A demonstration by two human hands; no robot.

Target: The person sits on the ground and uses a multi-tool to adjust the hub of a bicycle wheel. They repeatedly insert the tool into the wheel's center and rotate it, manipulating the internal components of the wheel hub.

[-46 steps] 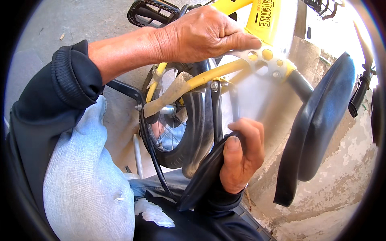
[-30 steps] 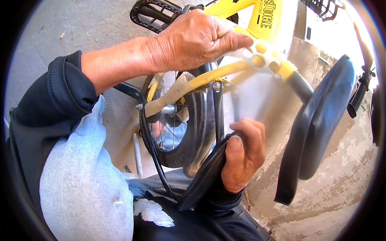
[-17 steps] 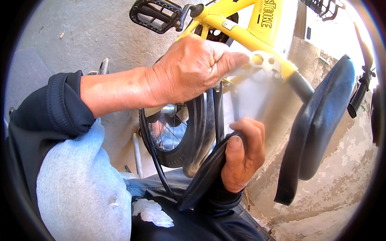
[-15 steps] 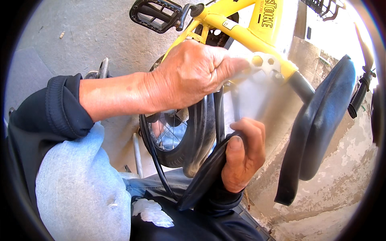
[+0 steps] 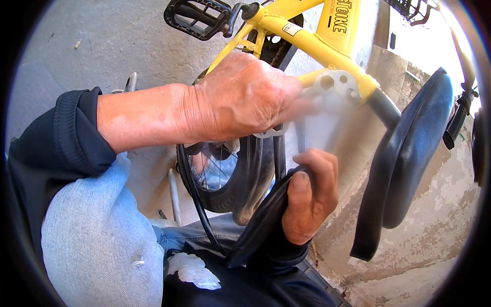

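Observation:
My left hand [image 5: 245,97] reaches across from the left, its fingers closed around the middle of a flat silvery multi-hole bicycle wrench [image 5: 335,88]. One rounded end with hexagonal holes sticks out to the right, near the yellow bicycle frame [image 5: 322,43]; the other peeks out below the hand. My left fingertips are blurred. Lower down, my right hand [image 5: 312,199] grips a limp black inner tube [image 5: 255,220], thumb along its top. The tube rests partly on my lap and loops up in thin strips beside the tyred wheel [image 5: 220,199]. Its upper part passes behind my left hand.
A black pedal [image 5: 197,19] juts out at the top left of the frame. The dark saddle [image 5: 404,163] hangs at right, before a flaking wall [image 5: 434,215]. A crumpled pale scrap [image 5: 194,271] lies on my lap. Grey concrete floor [image 5: 102,51] stretches to the left.
My left hand has shifted slightly and turned with the wrench, whose lower end now shows beneath it. My right hand keeps its hold on the tube in the same place.

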